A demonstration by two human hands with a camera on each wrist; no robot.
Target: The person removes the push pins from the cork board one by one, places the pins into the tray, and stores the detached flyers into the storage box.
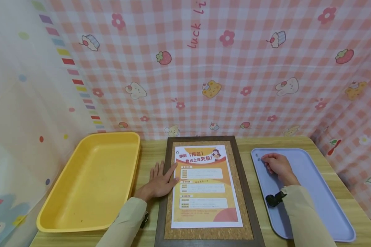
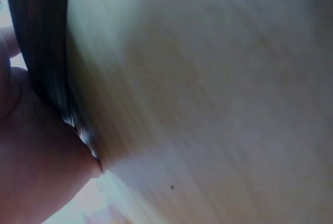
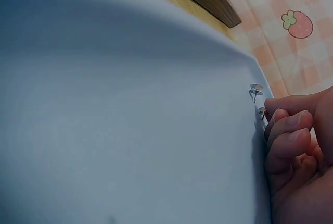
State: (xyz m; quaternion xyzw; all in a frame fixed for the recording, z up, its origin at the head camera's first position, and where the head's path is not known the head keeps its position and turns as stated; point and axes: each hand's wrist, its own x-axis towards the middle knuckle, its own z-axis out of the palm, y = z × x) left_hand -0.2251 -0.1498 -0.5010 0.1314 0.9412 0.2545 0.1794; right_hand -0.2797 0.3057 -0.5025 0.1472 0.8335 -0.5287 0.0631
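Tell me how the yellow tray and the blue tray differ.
Depth: the yellow tray has tall, sloping walls; the blue tray is shallow with a low rim.
Contents: the blue tray holds two small metal tacks near a far corner; none show in the yellow tray.
Hands: the right hand is over the blue tray; neither hand is in the yellow one.
Both have rounded corners and rest on the wooden table.
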